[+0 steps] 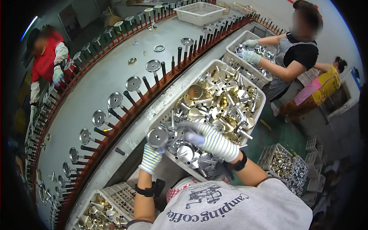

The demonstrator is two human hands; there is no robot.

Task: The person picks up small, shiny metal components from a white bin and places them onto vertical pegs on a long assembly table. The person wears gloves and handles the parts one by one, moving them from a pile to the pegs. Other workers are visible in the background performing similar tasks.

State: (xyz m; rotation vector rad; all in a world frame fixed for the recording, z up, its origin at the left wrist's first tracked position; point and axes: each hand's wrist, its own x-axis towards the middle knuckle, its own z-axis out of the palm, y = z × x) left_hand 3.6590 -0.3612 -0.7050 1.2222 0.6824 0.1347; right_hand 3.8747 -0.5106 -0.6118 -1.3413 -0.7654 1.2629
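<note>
My left hand [151, 158], in a striped knit glove, is closed on a silver round metal disc [157, 136] with a small hole at its centre. The disc is held up at the near left corner of a white plastic crate [255, 119]. My right hand [216, 143], gloved alike, is over the crate just right of the disc. Motion smears its fingers, so whether they hold anything is unclear. Heaped in the crate are many stemmed metal discs [196, 91], brassy toward the far side and silver near my hands.
Left of me curves a conveyor of upright spindles [128, 96], many topped with discs, around a grey tabletop [96, 76]. One person [295, 46] reaches into another crate [231, 57]; another [48, 61] works across the conveyor. Crates of parts [281, 161] stand on the floor at right.
</note>
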